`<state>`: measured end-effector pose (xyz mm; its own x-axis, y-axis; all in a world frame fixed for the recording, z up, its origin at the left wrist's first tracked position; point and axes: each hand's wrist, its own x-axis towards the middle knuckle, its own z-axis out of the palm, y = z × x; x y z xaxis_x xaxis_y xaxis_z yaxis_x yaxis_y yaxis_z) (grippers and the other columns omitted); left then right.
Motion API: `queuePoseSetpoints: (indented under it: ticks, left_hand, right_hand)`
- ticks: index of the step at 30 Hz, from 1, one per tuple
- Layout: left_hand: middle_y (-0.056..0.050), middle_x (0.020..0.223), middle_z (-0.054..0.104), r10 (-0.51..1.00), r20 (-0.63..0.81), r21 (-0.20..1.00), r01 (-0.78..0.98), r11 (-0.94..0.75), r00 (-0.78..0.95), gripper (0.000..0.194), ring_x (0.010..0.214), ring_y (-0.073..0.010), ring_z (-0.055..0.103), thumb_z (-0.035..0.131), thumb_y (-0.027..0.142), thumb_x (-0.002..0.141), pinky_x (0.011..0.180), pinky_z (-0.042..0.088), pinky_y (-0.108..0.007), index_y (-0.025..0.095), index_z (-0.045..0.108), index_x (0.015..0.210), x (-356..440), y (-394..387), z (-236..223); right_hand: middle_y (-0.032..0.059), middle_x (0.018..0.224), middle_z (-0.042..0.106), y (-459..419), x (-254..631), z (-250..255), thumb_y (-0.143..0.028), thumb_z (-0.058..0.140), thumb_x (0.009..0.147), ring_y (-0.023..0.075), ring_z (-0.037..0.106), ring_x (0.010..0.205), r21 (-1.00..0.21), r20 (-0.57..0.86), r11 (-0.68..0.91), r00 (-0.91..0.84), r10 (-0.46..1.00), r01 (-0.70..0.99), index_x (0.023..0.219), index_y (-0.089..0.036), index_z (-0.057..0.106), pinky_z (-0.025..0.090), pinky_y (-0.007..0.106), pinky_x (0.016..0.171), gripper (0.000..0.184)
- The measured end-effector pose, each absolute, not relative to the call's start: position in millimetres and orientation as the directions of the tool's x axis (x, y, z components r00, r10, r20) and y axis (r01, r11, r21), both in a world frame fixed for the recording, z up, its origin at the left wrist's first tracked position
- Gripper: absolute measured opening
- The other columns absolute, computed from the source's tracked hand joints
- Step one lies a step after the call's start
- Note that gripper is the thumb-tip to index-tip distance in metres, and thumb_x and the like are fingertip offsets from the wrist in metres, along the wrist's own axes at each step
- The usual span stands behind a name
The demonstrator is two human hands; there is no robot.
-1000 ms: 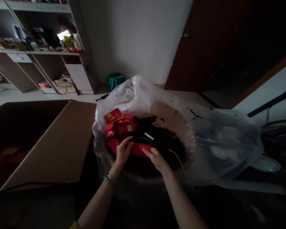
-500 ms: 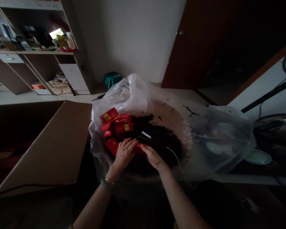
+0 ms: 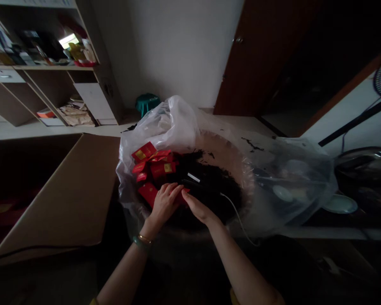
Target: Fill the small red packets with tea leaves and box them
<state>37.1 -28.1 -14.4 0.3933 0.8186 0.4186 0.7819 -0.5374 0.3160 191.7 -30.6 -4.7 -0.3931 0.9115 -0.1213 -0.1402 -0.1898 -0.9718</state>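
My left hand [image 3: 165,201] and my right hand [image 3: 199,208] meet over a plastic-lined round basket [image 3: 228,146]. Between them is a small red packet [image 3: 182,198], largely covered by my fingers; both hands are closed on it. Just beyond lies a dark device with a lit white strip [image 3: 193,177] and a white cable [image 3: 237,214]. It rests on a heap of dark, loose dried leaves [image 3: 224,180] that looks like tea. Several red packets with gold labels [image 3: 160,169] are piled beside my left hand, at the basket's left side.
An open cardboard box [image 3: 66,182] stands on the left, with red things in its shadow. Clear plastic sheeting [image 3: 292,169] spreads right of the basket, near a pale dish [image 3: 340,204]. Behind are a shelf unit [image 3: 95,101], a green bin [image 3: 147,103] and a brown door [image 3: 241,80].
My right hand's fingers have moved slightly left over the red packet, and less of it shows. The whole view has shifted a little; the piled packets lie as before.
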Motion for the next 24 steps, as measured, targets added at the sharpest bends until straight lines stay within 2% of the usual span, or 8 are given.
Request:
queuePoseSetpoints:
  ticks: [3, 5, 8, 12, 15, 18, 20, 24]
  left_hand:
    - [-0.006, 0.117, 0.063, 0.817, 0.450, 0.338, 0.778, -0.530, 0.361, 0.054, 0.107, -0.0262, 0.053, 0.069, 0.013, 0.071, 0.090, 0.049, -0.039, 0.024, 0.056, 0.122, 36, -24, -15]
    - [-0.006, 0.115, 0.065, 0.826, 0.493, 0.377, 0.789, -0.485, 0.272, 0.049, 0.105, -0.0256, 0.055, 0.070, 0.015, 0.072, 0.090, 0.050, -0.038, 0.024, 0.058, 0.119, 34, -21, -15]
    - [-0.006, 0.111, 0.066, 0.824, 0.559, 0.469, 0.784, -0.407, 0.093, 0.043, 0.102, -0.0248, 0.059, 0.070, 0.019, 0.073, 0.089, 0.050, -0.038, 0.024, 0.060, 0.114, 33, -17, -17]
    - [-0.007, 0.108, 0.068, 0.774, 0.632, 0.550, 0.725, -0.414, -0.037, 0.042, 0.100, -0.0242, 0.061, 0.073, 0.021, 0.071, 0.088, 0.051, -0.039, 0.021, 0.061, 0.111, 31, -12, -20]
    - [-0.008, 0.107, 0.068, 0.740, 0.663, 0.600, 0.675, -0.430, -0.118, 0.041, 0.098, -0.0234, 0.062, 0.073, 0.024, 0.072, 0.085, 0.052, -0.038, 0.020, 0.061, 0.111, 28, -10, -24]
    - [-0.008, 0.106, 0.068, 0.716, 0.666, 0.646, 0.641, -0.414, -0.208, 0.042, 0.097, -0.0232, 0.064, 0.073, 0.028, 0.072, 0.082, 0.053, -0.038, 0.020, 0.061, 0.110, 26, -8, -27]
    - [-0.008, 0.105, 0.069, 0.702, 0.664, 0.664, 0.636, -0.393, -0.259, 0.042, 0.096, -0.0234, 0.064, 0.074, 0.030, 0.071, 0.083, 0.053, -0.039, 0.019, 0.061, 0.110, 25, -7, -28]
    - [-0.008, 0.105, 0.069, 0.690, 0.660, 0.679, 0.629, -0.379, -0.297, 0.044, 0.097, -0.0239, 0.064, 0.075, 0.032, 0.070, 0.087, 0.052, -0.041, 0.019, 0.062, 0.110, 25, -7, -28]
  right_hand:
    - [0.0049, 0.105, 0.071, -26, 199, 7, -0.072, 0.046, 0.080, 0.0222, 0.060, 0.107, -0.974, -0.101, -0.181, -0.463, 0.881, -0.133, 0.106, -0.019, 0.068, 0.036, 0.042, 0.105, 0.063]
    - [0.0075, 0.102, 0.072, -22, 211, 16, -0.071, 0.046, 0.081, 0.0243, 0.062, 0.105, -0.980, -0.093, -0.163, -0.459, 0.884, -0.117, 0.103, -0.017, 0.070, 0.040, 0.043, 0.100, 0.063]
    - [0.0110, 0.101, 0.073, -19, 231, 22, -0.066, 0.041, 0.086, 0.0259, 0.064, 0.103, -0.993, -0.093, -0.111, -0.287, 0.953, -0.045, 0.099, -0.016, 0.070, 0.047, 0.041, 0.089, 0.059]
    - [0.0103, 0.095, 0.074, -16, 246, 10, -0.045, 0.048, 0.088, 0.0268, 0.067, 0.095, -0.930, -0.077, -0.015, -0.156, 0.985, 0.366, 0.087, -0.018, 0.072, 0.049, 0.041, 0.086, 0.037]
    - [0.0081, 0.105, 0.072, -9, 246, 0, -0.027, 0.047, 0.089, 0.0260, 0.065, 0.104, -0.814, 0.006, 0.105, -0.173, 0.985, 0.572, 0.099, -0.021, 0.072, 0.047, 0.039, 0.093, 0.028]
    - [0.0106, 0.118, 0.067, 0, 242, -1, -0.018, 0.045, 0.089, 0.0237, 0.061, 0.113, -0.682, 0.057, 0.169, -0.179, 0.982, 0.712, 0.114, -0.019, 0.067, 0.044, 0.037, 0.099, 0.033]
    - [0.0132, 0.130, 0.059, 2, 237, 0, -0.022, 0.055, 0.085, 0.0259, 0.052, 0.124, -0.543, 0.077, 0.258, -0.258, 0.963, 0.799, 0.124, -0.017, 0.060, 0.039, 0.042, 0.105, 0.039]
    - [0.0154, 0.152, 0.031, -9, 216, -8, -0.047, 0.083, 0.056, 0.0392, 0.019, 0.141, -0.240, -0.024, 0.589, -0.611, 0.791, 0.772, 0.143, -0.023, 0.039, 0.017, 0.061, 0.111, 0.100]
